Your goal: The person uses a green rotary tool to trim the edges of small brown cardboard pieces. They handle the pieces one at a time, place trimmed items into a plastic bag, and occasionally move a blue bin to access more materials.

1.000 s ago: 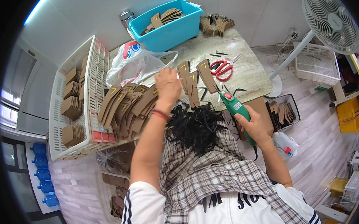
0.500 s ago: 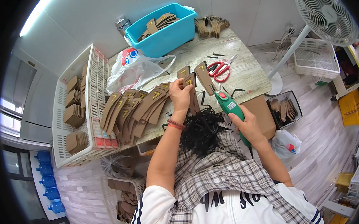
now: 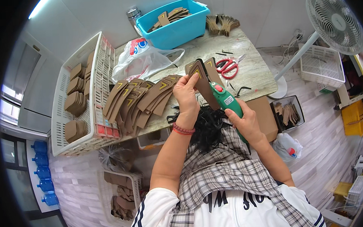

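Observation:
Pinched by its yellow-marked end, a flat brown strap-shaped piece (image 3: 205, 87) with a dark edge is in my left hand (image 3: 187, 92). My right hand (image 3: 247, 120) wraps round a green handheld electric cutter (image 3: 228, 99) with a red button. The cutter's head is up against the right side of the piece; its blade is hidden. Another brown piece (image 3: 214, 72) lies on the table just behind. Left of my left hand, many similar brown pieces (image 3: 133, 101) overlap in a fanned row. Black strip trimmings (image 3: 207, 130) are heaped on my plaid apron (image 3: 230, 181).
Red-handled scissors (image 3: 227, 68) lie beyond the cutter on the table (image 3: 253, 79). A blue bin (image 3: 181, 31) of pieces and a white plastic bag (image 3: 140, 62) stand behind. At left is a white crate (image 3: 61, 138) of stacked pieces; at right, a fan (image 3: 332, 21).
The piece in my left hand is now raised and tilted. My right hand has brought the cutter left, against its edge. The whole view has shifted slightly.

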Available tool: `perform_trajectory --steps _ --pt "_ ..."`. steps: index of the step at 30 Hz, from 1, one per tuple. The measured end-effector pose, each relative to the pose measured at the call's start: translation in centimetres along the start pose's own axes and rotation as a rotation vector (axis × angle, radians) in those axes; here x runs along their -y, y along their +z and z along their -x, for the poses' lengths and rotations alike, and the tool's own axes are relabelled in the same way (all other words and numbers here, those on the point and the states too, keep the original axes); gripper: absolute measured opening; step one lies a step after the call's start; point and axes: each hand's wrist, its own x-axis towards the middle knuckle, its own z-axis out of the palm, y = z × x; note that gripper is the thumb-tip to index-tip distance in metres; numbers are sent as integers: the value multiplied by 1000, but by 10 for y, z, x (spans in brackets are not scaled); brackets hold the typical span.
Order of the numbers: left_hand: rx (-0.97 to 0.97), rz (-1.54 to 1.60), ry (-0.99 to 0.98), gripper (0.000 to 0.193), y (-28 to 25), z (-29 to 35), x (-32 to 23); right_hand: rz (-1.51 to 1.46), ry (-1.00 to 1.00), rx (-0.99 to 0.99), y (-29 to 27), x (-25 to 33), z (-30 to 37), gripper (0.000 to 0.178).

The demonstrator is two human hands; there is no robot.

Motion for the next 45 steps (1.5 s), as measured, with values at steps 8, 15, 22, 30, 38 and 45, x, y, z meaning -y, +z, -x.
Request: perform_trajectory --steps 8,15,22,30,38,45 --pt "-15 35 -86 8 6 12 11 -64 -2 -43 1 1 1 43" --pt "30 -10 -121 6 7 26 15 -90 -18 -56 0 3 0 43" --pt "82 -66 -73 6 2 35 17 -105 -44 -57 -3 5 -2 43" --pt "169 -225 20 10 0 29 -6 -124 17 -24 -16 8 2 41" --pt "249 -479 194 9 -12 9 -11 -44 -33 8 -27 10 1 41" --pt "418 -644 210 8 -23 -4 -26 7 -50 61 -37 14 2 41"
